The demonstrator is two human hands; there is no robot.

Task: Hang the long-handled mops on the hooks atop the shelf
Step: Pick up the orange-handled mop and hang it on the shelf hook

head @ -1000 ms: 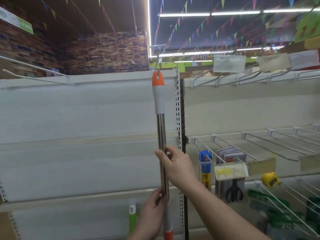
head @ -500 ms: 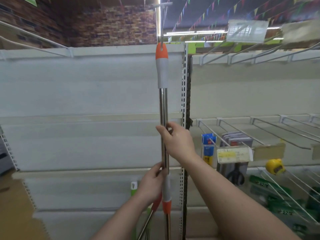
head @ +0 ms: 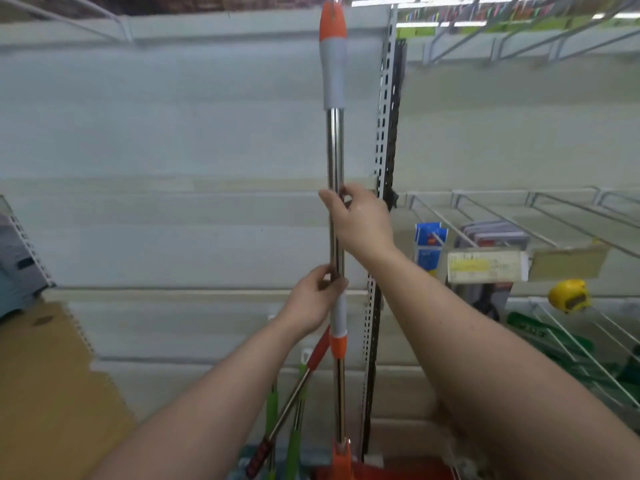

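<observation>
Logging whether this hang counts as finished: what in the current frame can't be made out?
- Hook: cut off by the head view's top edge. The mop handle runs out of frame there, so whether it is hung cannot be told.
- Mop's lower end: cropped by the bottom edge.
- Price label: print too blurred to read.
- Green handle: lower end cropped by the bottom edge.

Mop [head: 335, 150] tip beyond top edge
</observation>
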